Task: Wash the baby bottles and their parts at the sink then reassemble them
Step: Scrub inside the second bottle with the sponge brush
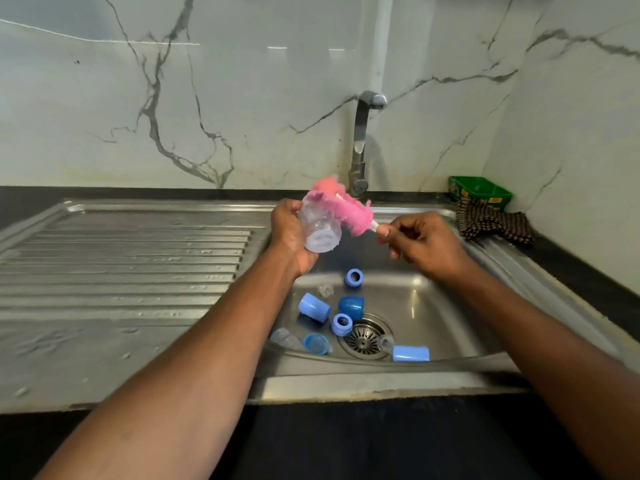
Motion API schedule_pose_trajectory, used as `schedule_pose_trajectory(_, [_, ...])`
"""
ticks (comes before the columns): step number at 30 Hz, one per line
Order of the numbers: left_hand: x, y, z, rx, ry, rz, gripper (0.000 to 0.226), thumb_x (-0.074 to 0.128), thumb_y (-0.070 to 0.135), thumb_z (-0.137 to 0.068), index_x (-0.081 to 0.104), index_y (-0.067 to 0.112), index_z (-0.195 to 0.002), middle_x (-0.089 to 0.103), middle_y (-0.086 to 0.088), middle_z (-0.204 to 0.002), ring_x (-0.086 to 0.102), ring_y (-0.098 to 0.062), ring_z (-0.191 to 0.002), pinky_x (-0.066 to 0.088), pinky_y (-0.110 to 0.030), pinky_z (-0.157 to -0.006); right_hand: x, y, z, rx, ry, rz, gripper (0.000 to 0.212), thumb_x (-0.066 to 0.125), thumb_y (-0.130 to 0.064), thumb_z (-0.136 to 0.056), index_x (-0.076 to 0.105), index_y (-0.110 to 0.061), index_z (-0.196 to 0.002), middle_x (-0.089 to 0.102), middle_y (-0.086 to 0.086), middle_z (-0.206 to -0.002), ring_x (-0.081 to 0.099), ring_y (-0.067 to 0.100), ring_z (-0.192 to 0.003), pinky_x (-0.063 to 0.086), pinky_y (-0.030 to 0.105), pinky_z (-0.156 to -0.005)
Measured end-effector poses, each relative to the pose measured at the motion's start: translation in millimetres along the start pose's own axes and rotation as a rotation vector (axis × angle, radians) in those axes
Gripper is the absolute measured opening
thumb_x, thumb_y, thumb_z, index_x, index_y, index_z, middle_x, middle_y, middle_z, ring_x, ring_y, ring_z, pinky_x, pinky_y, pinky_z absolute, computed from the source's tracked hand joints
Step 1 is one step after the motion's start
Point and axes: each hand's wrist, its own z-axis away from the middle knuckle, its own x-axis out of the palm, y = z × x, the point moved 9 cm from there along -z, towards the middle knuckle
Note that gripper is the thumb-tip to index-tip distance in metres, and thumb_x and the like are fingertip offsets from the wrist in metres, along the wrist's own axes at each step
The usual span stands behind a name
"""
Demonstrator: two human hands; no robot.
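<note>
My left hand [289, 233] grips a clear bottle [320, 225] above the sink [446, 306], fingers wrapped round its far side, base turned toward me and down, mouth pointing up and away toward the tap [360, 147]. The bottle is transparent plastic, short and rounded, with a moulded ring on its base. My right hand [420, 242] pinches the white handle of a pink brush [343, 211] between thumb and fingertips; the remaining fingers are curled. The brush head is fluffy, blurred, and lies across the bottle's mouth and upper side; whether any part is inside the bottle I cannot tell. In the sink basin lie the loose parts: two blue rings [354, 278] [341, 323], each with a centre hole; a pale blue cap [314, 307] on its side; a darker blue cap [351, 307] beside it; a third pale cap [411, 353] near the front edge; and a second clear bottle [301, 341] with a blue collar, lying beside the drain [365, 337]. Two small clear pieces, probably teats, are hard to resolve. A checked cloth [491, 221] and a green box [479, 192] sit at the right rear corner.
</note>
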Motion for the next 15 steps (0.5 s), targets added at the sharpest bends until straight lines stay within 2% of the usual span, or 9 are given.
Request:
schedule_pose_trajectory(3, [0.4,5.0,2.5,-0.011,-0.035,0.063,0.033,0.041,0.030,-0.098,0.063,0.008,-0.087,0.061,-0.008,-0.069,0.057,-0.018,-0.058,0.048,-0.021,-0.050,9.4,-3.1,-1.5,0.033,-0.053,-0.119,0.014,0.073,-0.010,-0.089,0.065,-0.011,-0.078,0.067,0.012,-0.066,0.056,0.011,-0.050,0.048,0.026,-0.052])
schedule_pose_trajectory(6, [0.5,-0.3,3.7,-0.066,-0.067,0.051,0.037,0.045,0.039,-0.101,0.061,0.007,-0.092,0.062,-0.010,-0.070,0.058,-0.020,-0.058,0.049,-0.022,-0.046,18.8,5.5,-8.0,0.039,-0.048,-0.050,0.034,0.074,0.002,-0.083,0.052,-0.023,-0.093,0.065,0.008,-0.092,0.064,0.023,-0.062,0.057,0.049,-0.059])
schedule_pose_trajectory(7, [2.3,-2.4,4.8,-0.075,-0.074,0.031,0.038,0.045,0.041,-0.101,0.061,0.008,-0.091,0.063,-0.010,-0.069,0.059,-0.020,-0.058,0.049,-0.022,-0.047,21.8,0.9,-8.9,-0.004,-0.068,-0.010,0.046,0.070,0.003,-0.082,0.050,-0.028,-0.108,0.062,0.005,-0.110,0.067,0.025,-0.073,0.058,0.049,-0.063])
schedule_pose_trajectory(8, [4.0,-4.6,6.0,-0.084,-0.080,0.001,0.039,0.045,0.042,-0.101,0.062,0.008,-0.090,0.064,-0.010,-0.068,0.060,-0.020,-0.057,0.049,-0.022,-0.049,25.3,-6.8,-8.1,-0.074,-0.091,0.041,0.064,0.065,0.004,-0.081,0.042,-0.032,-0.128,0.054,0.002,-0.129,0.067,0.024,-0.092,0.059,0.042,-0.069])
schedule_pose_trajectory(9, [5.0,-8.1,4.3,-0.092,-0.078,-0.027,0.040,0.045,0.042,-0.101,0.062,0.009,-0.089,0.065,-0.009,-0.066,0.061,-0.019,-0.056,0.050,-0.023,-0.050,29.3,-12.3,-6.7,-0.154,-0.111,0.098,0.084,0.060,0.007,-0.081,0.029,-0.034,-0.146,0.043,-0.002,-0.147,0.060,0.021,-0.116,0.056,0.028,-0.079])
schedule_pose_trajectory(10, [5.8,-10.5,3.3,-0.099,-0.074,-0.037,0.039,0.045,0.042,-0.101,0.063,0.009,-0.089,0.065,-0.009,-0.066,0.062,-0.019,-0.057,0.051,-0.023,-0.051,33.8,-19.6,-3.9,-0.222,-0.125,0.159,0.095,0.056,0.010,-0.081,0.017,-0.036,-0.155,0.031,-0.006,-0.158,0.047,0.017,-0.135,0.049,0.021,-0.091])
schedule_pose_trajectory(11, [5.0,-15.2,0.5,-0.104,-0.062,-0.038,0.038,0.045,0.042,-0.101,0.063,0.010,-0.090,0.066,-0.008,-0.067,0.062,-0.019,-0.060,0.052,-0.023,-0.052,40.1,-23.1,-0.5,-0.269,-0.141,0.208,0.098,0.054,0.010,-0.082,0.012,-0.038,-0.157,0.028,-0.006,-0.161,0.038,0.016,-0.142,0.044,0.023,-0.101])
schedule_pose_trajectory(13, [-1.2,-19.3,-3.1,-0.123,-0.028,-0.026,0.039,0.044,0.043,-0.101,0.063,0.011,-0.091,0.066,-0.009,-0.071,0.062,-0.020,-0.066,0.053,-0.025,-0.057,51.6,-27.0,4.0,-0.307,-0.147,0.239,0.090,0.056,0.002,-0.087,0.017,-0.042,-0.156,0.038,-0.001,-0.157,0.044,0.017,-0.137,0.043,0.036,-0.108])
schedule_pose_trajectory(15, [-2.5,-22.4,-7.1,-0.154,-0.047,-0.003,0.045,0.042,0.047,-0.100,0.065,0.009,-0.093,0.067,-0.011,-0.077,0.062,-0.022,-0.071,0.052,-0.028,-0.066,53.1,-25.9,5.4,-0.280,-0.130,0.205,0.071,0.061,-0.019,-0.092,0.028,-0.042,-0.151,0.055,-0.001,-0.142,0.061,0.014,-0.112,0.051,0.037,-0.097])
